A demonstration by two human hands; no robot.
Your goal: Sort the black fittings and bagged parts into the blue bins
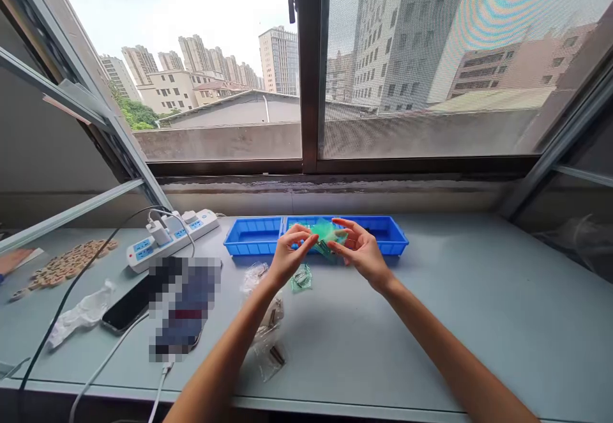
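Observation:
Between both hands is a green translucent plastic bag (324,230), held up in front of the blue bins. My left hand (293,250) pinches its left side with thumb and forefinger. On the right side, my right hand (360,250) grips the bag between thumb and fingers. What the bag contains is too small to make out. Just below the hands, a second small green bag (301,278) lies on the table with thin pieces inside. Clear plastic bags (272,353) with small metal-looking parts lie beside and partly behind my left forearm.
A blue divided bin (253,236) stands at the back, partly hidden by my hands. To the left are a power strip (173,239) with chargers, a black phone (136,298), a blurred-out device (184,308), cables, crumpled tissue (82,314) and small wooden-looking pieces (67,264).

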